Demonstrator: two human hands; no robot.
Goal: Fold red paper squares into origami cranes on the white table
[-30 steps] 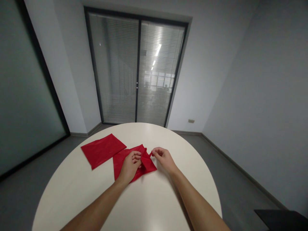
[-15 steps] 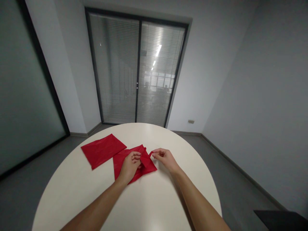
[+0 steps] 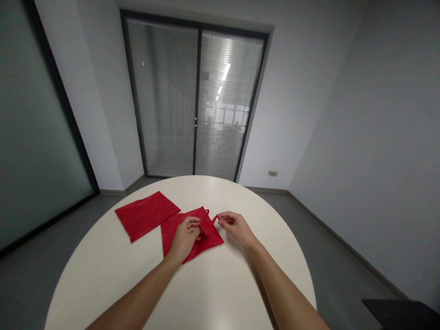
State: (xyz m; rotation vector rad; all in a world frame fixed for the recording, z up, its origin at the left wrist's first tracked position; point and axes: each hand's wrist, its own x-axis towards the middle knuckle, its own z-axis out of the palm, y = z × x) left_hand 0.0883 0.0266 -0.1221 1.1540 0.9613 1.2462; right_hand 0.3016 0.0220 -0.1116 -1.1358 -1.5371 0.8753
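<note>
A red plastic bag [image 3: 209, 237] lies crumpled in the middle of a round white table [image 3: 103, 266]. My left hand [image 3: 184, 236] rests on the bag with its fingers curled, pinching a fold of the red film. My right hand [image 3: 235, 225] is at the bag's right corner, thumb and fingers pinched on a thin red handle strip. A second red bag [image 3: 146, 214] lies flat to the left, partly under the first one, and neither hand touches it.
The table's far edge curves toward a glass door with blinds [image 3: 195, 101]. Grey floor surrounds the table. A dark object [image 3: 402, 311] sits at the lower right corner of the view.
Both hands stay almost where they were. The fold between my hands has lifted slightly, and my left fingers have shifted a little on the bag.
</note>
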